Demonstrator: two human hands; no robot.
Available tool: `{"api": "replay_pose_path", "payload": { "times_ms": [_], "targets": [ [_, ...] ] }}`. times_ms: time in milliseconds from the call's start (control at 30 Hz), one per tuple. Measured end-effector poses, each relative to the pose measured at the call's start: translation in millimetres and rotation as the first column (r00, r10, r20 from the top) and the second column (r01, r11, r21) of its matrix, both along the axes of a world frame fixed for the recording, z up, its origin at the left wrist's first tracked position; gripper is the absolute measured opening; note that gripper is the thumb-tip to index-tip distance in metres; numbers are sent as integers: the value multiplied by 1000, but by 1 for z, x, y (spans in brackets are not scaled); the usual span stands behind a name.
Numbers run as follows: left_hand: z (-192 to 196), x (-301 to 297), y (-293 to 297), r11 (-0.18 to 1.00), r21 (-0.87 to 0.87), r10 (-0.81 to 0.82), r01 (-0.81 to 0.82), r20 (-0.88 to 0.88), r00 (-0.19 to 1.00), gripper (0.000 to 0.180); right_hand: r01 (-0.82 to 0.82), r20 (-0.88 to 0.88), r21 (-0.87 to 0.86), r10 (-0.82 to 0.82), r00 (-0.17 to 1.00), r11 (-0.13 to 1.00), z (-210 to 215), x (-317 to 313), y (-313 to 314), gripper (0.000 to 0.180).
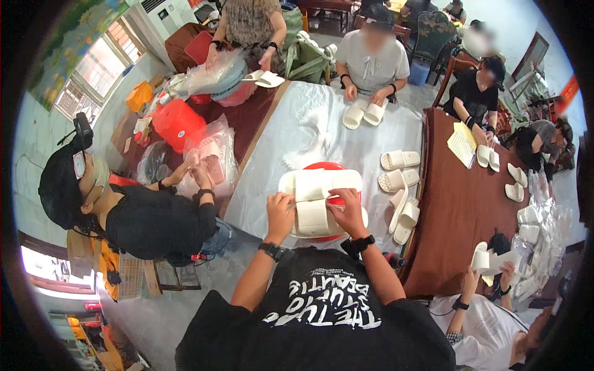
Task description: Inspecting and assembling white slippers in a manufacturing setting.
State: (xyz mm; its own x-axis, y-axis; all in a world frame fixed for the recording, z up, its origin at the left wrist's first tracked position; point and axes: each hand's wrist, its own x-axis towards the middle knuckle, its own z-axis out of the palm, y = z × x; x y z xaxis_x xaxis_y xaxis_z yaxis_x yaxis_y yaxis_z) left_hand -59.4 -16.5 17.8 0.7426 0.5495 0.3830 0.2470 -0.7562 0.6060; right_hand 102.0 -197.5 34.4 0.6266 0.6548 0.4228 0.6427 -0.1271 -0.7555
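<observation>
My left hand [279, 213] and my right hand [348, 212] both grip a white slipper [312, 217] held just in front of my chest. It rests against a stack of more white slippers [322, 183] piled on a red round stool or basin [323, 167]. Both of my wrists carry black watches. The white-covered table [272, 173] lies right behind the pile.
Pairs of white slippers [399, 161] lie to the right on the cloth and on the brown table [458, 210]. A person in black sits at my left handling pink slippers in bags [210, 161]. Other people work around the tables; a red bucket [178, 123] stands far left.
</observation>
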Motion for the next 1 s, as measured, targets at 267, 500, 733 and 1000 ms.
{"api": "replay_pose_path", "payload": {
  "times_ms": [267,500,733,1000],
  "targets": [
    [-27,-35,74,882,-45,471,-470,132,872,18,169,-285,-58,-179,942,984,-9,14,-13,43],
    [-106,-54,122,488,-676,722,-552,-43,691,31,131,46,-75,-128,991,989,-31,17,-12,25],
    [-152,-62,131,716,-290,497,-634,-426,756,33,130,122,-121,-115,986,984,-43,14,-12,22],
    [-151,-43,164,768,-128,351,-628,-736,579,39,123,127,-155,-104,986,980,-55,13,-14,24]
  ]
}}
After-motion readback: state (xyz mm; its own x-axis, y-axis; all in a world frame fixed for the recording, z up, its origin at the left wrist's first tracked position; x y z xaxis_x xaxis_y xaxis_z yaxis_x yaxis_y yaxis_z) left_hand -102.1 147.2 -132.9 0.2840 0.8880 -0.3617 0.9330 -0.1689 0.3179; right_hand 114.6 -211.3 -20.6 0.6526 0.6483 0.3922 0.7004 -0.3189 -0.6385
